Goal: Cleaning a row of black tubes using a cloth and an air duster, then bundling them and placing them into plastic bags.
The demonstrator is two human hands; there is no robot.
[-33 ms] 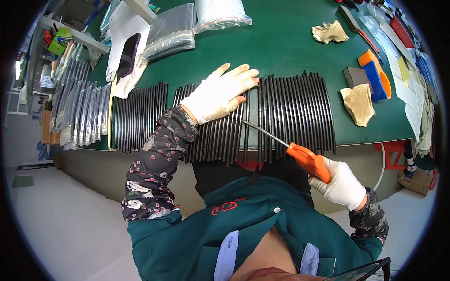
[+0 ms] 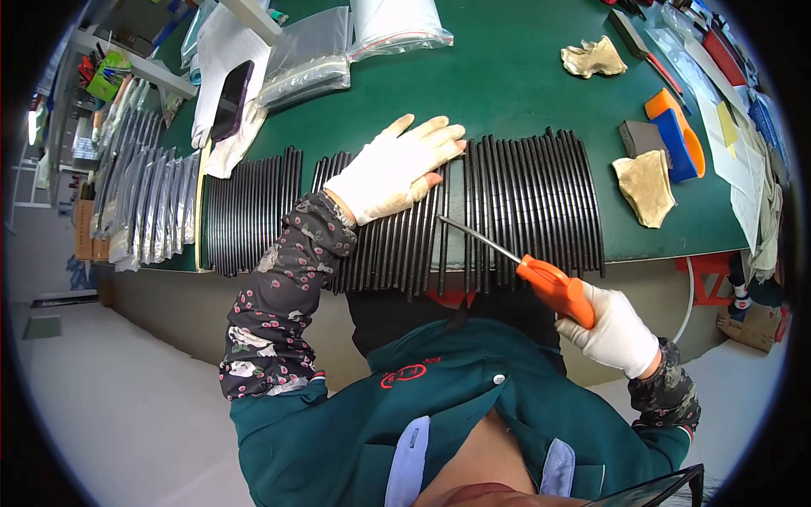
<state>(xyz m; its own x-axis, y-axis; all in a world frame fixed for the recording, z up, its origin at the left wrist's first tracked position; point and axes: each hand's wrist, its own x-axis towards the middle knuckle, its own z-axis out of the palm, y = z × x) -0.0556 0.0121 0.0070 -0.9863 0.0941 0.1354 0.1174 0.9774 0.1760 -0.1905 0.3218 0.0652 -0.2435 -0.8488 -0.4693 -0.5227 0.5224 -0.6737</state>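
Several thin black rods lie side by side across the bench in three groups: a left group (image 2: 249,211), a middle group (image 2: 389,253) and a right group (image 2: 532,203). My left hand (image 2: 397,169), in a white glove with bare fingertips, lies flat on the middle rods, fingers stretched out. The gloved right hand (image 2: 612,334), near the bench's front edge, is closed round an orange-handled tool (image 2: 553,287) with a thin metal shaft. The shaft's tip reaches the rods beside a narrow gap, just below my left hand. Whether it touches a rod, I cannot tell.
Bagged rods (image 2: 152,203) stand at the left. Behind are a phone (image 2: 232,100), clear plastic bags (image 2: 308,59) and a white bag (image 2: 397,25). At the right lie cream cloths (image 2: 646,188), a grey block (image 2: 644,139) and a blue-and-orange holder (image 2: 676,139).
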